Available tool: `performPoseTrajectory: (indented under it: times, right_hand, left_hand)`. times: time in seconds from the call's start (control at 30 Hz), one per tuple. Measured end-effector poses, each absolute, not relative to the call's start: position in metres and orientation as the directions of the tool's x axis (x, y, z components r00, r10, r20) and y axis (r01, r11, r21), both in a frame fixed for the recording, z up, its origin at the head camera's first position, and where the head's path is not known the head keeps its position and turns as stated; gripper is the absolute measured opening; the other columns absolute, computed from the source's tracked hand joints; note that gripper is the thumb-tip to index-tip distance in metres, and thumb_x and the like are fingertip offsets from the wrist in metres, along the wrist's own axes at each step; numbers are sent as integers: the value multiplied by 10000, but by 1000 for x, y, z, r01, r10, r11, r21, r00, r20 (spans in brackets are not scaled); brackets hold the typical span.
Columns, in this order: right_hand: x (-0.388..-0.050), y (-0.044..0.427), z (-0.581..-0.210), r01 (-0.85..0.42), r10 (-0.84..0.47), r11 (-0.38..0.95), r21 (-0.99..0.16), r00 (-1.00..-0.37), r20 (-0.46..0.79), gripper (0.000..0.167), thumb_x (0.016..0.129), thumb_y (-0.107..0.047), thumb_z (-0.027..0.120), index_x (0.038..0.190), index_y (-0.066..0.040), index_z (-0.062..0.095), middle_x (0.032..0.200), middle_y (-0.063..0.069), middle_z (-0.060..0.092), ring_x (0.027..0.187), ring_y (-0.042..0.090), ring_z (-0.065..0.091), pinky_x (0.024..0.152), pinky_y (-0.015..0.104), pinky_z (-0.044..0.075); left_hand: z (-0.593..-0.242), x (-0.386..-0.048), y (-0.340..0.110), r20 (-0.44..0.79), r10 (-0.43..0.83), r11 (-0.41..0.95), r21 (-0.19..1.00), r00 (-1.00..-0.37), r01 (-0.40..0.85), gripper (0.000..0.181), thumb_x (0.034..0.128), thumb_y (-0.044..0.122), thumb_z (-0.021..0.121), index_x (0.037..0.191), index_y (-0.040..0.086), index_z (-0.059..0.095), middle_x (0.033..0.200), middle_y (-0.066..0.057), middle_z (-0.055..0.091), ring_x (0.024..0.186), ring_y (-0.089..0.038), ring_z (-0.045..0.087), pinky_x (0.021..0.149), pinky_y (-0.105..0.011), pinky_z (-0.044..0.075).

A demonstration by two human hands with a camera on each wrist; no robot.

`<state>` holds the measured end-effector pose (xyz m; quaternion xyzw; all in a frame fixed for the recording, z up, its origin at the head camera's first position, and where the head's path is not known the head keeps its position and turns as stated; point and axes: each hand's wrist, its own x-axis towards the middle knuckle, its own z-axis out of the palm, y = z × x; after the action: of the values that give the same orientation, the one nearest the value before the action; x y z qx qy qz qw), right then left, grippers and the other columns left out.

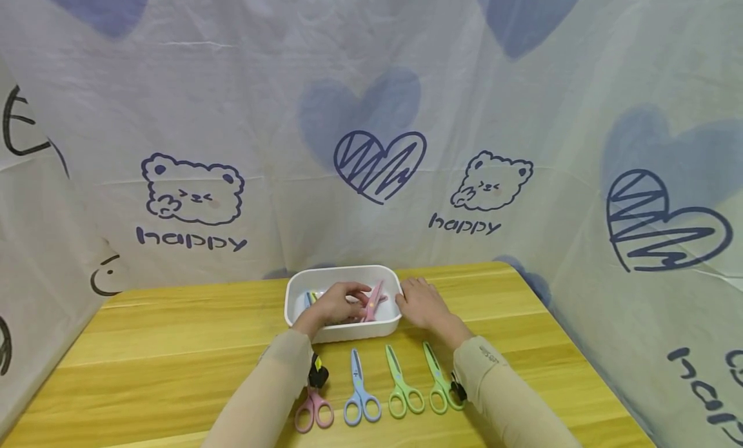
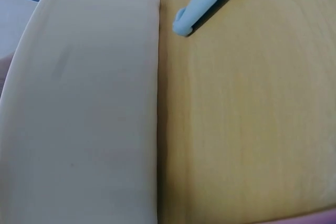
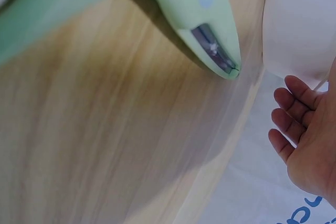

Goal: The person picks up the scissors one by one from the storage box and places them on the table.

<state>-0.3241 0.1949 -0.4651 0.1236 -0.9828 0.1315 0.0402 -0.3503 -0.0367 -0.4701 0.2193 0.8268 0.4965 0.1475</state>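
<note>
My left hand (image 1: 339, 304) reaches into a white box (image 1: 355, 332), fingers bent beside pink scissors (image 1: 374, 301). Whether the fingers grip them cannot be seen; the left wrist view shows only the box's outer wall (image 2: 84, 108). Blue and yellow-green pieces (image 1: 309, 298) lie left of that hand in the box. At the box's right end is my right hand (image 1: 422, 300), its thumb at the rim. In the right wrist view the right hand (image 3: 310, 135) has loosely bent fingers close to the box wall (image 3: 299, 24).
Before the box lie pink scissors (image 1: 314, 409), blue scissors (image 1: 360, 393), and two green scissors (image 1: 400, 387) (image 1: 439, 383), handles towards me. My forearms pass on both sides. A printed cloth (image 1: 278, 113) hangs behind the wooden table (image 1: 174, 345).
</note>
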Motion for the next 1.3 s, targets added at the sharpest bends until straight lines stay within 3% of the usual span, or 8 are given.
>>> performPoseTrajectory:
  times: [0.43, 0.7, 1.0, 1.3]
  right_hand:
    - [-325, 193, -466, -242, -225, 936, -257, -970, 96, 430, 1071, -266, 493, 1365, 36, 577, 1349, 188, 618, 1253, 365, 521, 1121, 526, 403]
    - [-324, 193, -467, -239, -221, 935, -261, -971, 96, 423, 1074, -272, 486, 1353, 29, 585, 1321, 176, 628, 1217, 353, 524, 1098, 519, 417]
    - [-324, 194, -467, -251, -228, 929, -272, -967, 115, 402, 1070, -260, 481, 1323, 29, 600, 1295, 174, 638, 1192, 351, 539, 1073, 523, 432]
    - [-326, 195, -469, -250, -226, 931, -265, -967, 119, 410, 1069, -257, 478, 1340, 26, 597, 1300, 170, 640, 1200, 349, 544, 1073, 523, 434]
  left_hand:
    - [-469, -350, -42, -20, 506, 368, 909, -862, 195, 449, 923, -71, 694, 1366, -12, 648, 1172, -164, 694, 816, -142, 648, 640, -277, 578]
    - [-463, -345, -45, -60, 463, 362, 924, -884, 127, 467, 947, -44, 680, 1396, 83, 657, 1219, -132, 676, 775, -174, 633, 605, -282, 571]
    - [-457, -344, -52, -9, 423, 286, 950, -906, 124, 503, 913, -102, 672, 1405, -21, 607, 1204, -192, 674, 844, -196, 671, 626, -440, 627]
    - [-449, -342, -64, 67, 377, 300, 935, -924, 190, 494, 914, -47, 709, 1399, 8, 632, 1167, -187, 705, 971, -263, 705, 777, -317, 598]
